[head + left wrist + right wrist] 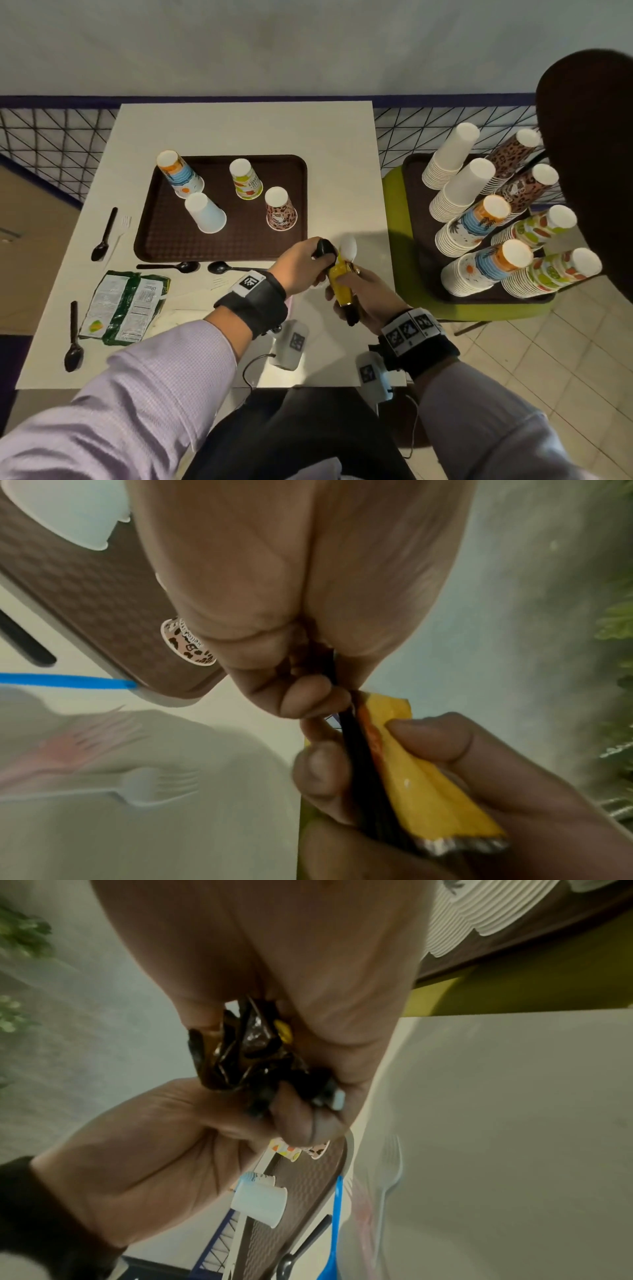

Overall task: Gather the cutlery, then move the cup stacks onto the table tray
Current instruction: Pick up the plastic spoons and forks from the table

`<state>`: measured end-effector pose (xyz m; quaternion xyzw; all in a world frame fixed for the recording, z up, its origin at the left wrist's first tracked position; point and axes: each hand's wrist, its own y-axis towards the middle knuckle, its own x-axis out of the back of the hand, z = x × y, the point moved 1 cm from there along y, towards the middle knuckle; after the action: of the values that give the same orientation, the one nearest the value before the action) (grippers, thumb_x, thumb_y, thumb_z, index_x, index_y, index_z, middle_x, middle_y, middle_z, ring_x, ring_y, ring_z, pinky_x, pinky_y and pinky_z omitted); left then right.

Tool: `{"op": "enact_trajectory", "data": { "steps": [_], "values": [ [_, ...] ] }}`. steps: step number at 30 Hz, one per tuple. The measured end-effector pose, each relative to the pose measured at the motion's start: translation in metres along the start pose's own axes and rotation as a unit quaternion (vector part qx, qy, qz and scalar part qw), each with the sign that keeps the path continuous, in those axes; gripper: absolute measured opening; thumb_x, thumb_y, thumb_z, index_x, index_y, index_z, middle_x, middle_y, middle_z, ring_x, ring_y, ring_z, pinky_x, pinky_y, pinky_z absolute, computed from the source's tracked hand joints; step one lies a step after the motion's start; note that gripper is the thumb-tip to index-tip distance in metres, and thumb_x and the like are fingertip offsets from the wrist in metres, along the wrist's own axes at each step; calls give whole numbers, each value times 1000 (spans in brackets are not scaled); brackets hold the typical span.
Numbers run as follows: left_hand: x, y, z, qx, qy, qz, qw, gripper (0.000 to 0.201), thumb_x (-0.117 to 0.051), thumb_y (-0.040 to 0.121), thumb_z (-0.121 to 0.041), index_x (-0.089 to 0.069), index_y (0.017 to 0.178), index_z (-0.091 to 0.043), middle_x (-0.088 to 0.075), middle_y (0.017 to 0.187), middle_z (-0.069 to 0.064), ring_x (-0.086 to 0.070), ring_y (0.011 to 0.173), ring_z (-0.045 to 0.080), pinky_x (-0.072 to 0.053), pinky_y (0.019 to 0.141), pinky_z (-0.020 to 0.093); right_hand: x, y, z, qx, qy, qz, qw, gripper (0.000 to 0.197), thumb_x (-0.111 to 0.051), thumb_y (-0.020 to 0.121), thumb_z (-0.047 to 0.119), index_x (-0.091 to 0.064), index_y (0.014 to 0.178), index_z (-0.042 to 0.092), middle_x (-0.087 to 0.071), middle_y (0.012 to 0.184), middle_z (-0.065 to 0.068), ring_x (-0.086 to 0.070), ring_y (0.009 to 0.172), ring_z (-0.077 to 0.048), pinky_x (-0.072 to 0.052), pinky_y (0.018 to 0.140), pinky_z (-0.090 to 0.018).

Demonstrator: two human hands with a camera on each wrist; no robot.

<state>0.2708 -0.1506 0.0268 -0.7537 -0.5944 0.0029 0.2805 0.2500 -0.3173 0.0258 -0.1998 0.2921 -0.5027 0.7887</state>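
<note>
My right hand (356, 291) grips a bundle over the table's near right corner: a yellow snack packet (340, 281), a white spoon (348, 246) and dark handles. My left hand (320, 262) pinches a black spoon (323, 249) by its bowl end, its handle (356, 750) lying against the packet (421, 777). Loose black spoons (102, 236) (73, 339) (171, 266) (222, 267) and a white fork (125, 226) lie on the table. Cup stacks (479, 219) stand on a tray on the green chair (394, 222). The brown table tray (219, 246) holds several upturned cups.
A green snack bag (126, 305) lies at the front left of the white table (239, 126). A white fork (154, 783), a pink fork (92, 731) and a blue handle (68, 681) lie beside the tray's near edge. A wire fence (54, 137) runs behind.
</note>
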Motion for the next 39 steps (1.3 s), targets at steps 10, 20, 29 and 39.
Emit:
{"op": "enact_trajectory", "data": {
  "steps": [10,20,29,39],
  "values": [
    [33,-11,56,117,71,-76,988,24,-65,85,-38,-65,72,-18,-65,71,0,-61,67,23,-53,65,34,29,9,-21,20,-71,-90,993,29,-58,93,39,-59,86,11,-59,67,-7,-50,58,-22,-40,58,-39],
    [-6,-1,103,125,399,-10,908,30,-60,96,-30,-63,120,-13,-72,107,12,-70,99,34,-57,81,39,39,-3,-52,-9,-76,-172,982,19,-52,102,22,-60,97,6,-64,74,-11,-57,63,-24,-50,66,-38],
    [-25,-4,104,88,353,-8,932,46,-57,101,-17,-46,146,-15,-67,125,12,-67,113,32,-51,90,36,43,-11,-71,-56,-32,-199,978,15,-50,102,14,-57,103,0,-61,77,-16,-60,60,-24,-54,60,-36],
    [-23,-14,105,117,295,-15,948,34,-54,101,-24,-48,130,-6,-65,117,15,-65,104,33,-52,85,40,38,4,-81,-85,46,-191,977,3,-52,93,1,-54,95,2,-48,71,-15,-44,50,-20,-39,52,-32]
  ]
}}
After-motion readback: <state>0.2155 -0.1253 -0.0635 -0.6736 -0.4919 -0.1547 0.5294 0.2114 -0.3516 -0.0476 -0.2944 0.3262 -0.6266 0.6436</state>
